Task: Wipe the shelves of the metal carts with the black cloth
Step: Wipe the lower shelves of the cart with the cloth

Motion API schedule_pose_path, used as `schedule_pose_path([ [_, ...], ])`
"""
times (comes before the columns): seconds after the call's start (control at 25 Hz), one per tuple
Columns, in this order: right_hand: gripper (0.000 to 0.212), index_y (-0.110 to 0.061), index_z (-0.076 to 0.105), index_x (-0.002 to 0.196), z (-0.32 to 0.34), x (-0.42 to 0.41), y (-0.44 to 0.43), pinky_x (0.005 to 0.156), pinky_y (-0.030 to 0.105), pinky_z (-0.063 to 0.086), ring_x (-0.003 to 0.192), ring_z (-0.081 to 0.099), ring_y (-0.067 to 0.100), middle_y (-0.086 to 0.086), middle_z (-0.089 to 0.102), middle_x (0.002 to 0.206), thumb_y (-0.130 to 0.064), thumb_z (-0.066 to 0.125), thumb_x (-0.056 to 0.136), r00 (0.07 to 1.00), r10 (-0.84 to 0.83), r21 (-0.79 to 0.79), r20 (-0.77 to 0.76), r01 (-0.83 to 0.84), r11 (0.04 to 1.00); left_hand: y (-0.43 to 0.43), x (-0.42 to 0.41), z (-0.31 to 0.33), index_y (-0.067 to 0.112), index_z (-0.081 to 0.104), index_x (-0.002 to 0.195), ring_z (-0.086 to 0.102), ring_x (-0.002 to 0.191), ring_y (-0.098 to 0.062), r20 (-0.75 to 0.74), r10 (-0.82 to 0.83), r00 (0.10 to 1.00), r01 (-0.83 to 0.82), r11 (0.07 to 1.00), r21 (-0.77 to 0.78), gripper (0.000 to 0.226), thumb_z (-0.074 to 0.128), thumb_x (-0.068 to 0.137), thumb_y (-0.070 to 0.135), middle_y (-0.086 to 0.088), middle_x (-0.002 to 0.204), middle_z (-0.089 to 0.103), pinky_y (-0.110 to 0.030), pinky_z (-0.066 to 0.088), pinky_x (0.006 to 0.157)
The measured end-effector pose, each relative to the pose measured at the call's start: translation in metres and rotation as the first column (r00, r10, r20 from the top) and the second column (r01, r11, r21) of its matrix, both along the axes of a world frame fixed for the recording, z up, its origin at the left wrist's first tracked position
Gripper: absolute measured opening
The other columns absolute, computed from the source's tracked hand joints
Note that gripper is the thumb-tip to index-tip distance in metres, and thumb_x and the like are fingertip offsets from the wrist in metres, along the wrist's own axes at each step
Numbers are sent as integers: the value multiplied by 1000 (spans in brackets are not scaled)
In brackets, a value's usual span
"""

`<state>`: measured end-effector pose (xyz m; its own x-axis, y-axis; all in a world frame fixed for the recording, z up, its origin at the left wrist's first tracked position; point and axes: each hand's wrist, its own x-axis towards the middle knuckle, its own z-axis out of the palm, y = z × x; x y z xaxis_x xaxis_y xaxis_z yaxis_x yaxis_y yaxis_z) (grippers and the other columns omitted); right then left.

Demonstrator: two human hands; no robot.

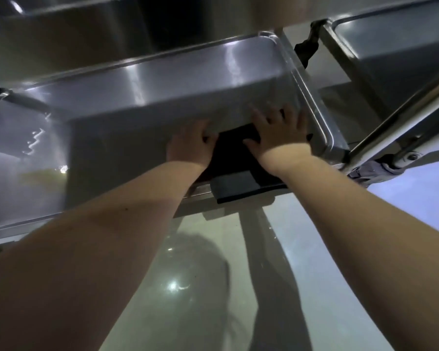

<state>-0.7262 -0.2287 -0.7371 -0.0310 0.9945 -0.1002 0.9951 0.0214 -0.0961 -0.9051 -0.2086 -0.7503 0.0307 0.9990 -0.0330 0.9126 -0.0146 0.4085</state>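
A black cloth point(235, 158) lies in the near right corner of a metal cart shelf point(127, 138), one flap hanging over the front rim. My left hand point(190, 144) grips the cloth's left edge with curled fingers. My right hand point(279, 130) presses flat on the cloth, fingers spread toward the shelf's right wall. Both forearms reach in from below. The part of the cloth under the hands is hidden.
An upper shelf point(86, 24) overhangs at the top. A second metal cart point(390, 46) stands to the right, with a slanted metal handle bar point(401, 117) and a bolted bracket point(401, 158). Glossy floor point(188, 287) lies below the shelf's front rim.
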Motion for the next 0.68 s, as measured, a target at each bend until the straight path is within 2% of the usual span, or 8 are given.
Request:
schedule_pose_path([
  [0.12, 63, -58, -4, 146, -46, -10, -22, 111, 67, -10, 146, -16, 39, -6, -11, 164, -72, 21, 91, 995, 97, -95, 13, -95, 991, -7, -38, -36, 39, 23, 153, 10, 149, -29, -255, 0, 967, -9, 999, -32, 51, 28, 102, 49, 2, 162, 21, -54, 11, 118],
  [0.2, 64, -63, -12, 141, -61, -8, -20, 107, 70, -15, 145, -21, 40, -8, -18, 162, -79, 7, 81, 994, 95, -84, 46, -91, 992, -6, -50, -48, 43, 13, 153, 1, 150, -28, -305, -2, 952, -3, 1000, -16, 52, 20, 102, 49, 6, 164, 11, -59, 0, 117],
  [0.28, 69, -67, -19, 135, -65, -6, -10, 102, 70, -19, 143, -25, 40, -9, -23, 160, -83, -2, 71, 995, 87, -98, 39, -83, 992, -4, -50, -52, 44, 8, 154, -2, 151, -27, -325, 0, 946, -2, 1000, -6, 53, 18, 102, 49, 6, 164, 5, -60, -4, 117],
  [0.36, 69, -67, -16, 136, -67, -10, 8, 101, 70, -20, 143, -23, 42, -8, -21, 161, -85, -2, 71, 996, 82, -63, 40, -80, 995, -5, -51, -55, 42, 5, 154, -3, 151, -26, -330, -9, 944, 8, 1000, -5, 55, 16, 100, 50, 5, 165, 3, -60, -3, 117],
  [0.48, 66, -62, -3, 144, -64, -22, 76, 103, 73, -15, 145, -16, 45, -2, -11, 164, -82, 9, 83, 999, 50, 8, 16, -50, 999, -6, -53, -56, 37, 3, 155, -3, 151, -23, -311, 11, 950, -10, 1000, 5, 60, 16, 98, 51, 6, 165, 2, -58, -3, 117],
  [0.6, 68, -58, 0, 147, -54, -35, 143, 105, 74, -12, 145, -15, 45, 0, -8, 164, -82, 13, 85, 1000, 16, -50, 13, -15, 999, -3, -53, -54, 37, 1, 155, -7, 151, -21, -300, 17, 954, -21, 1000, -10, 61, 16, 98, 51, 8, 164, -3, -55, -6, 118],
  [0.68, 69, -57, -1, 147, -54, -35, 154, 106, 74, -11, 145, -16, 44, 0, -8, 164, -81, 13, 85, 1000, 15, -63, 23, -13, 998, -2, -53, -54, 38, 1, 155, -8, 151, -20, -299, 19, 954, -25, 1000, -16, 61, 14, 97, 51, 9, 164, -4, -54, -6, 118],
])
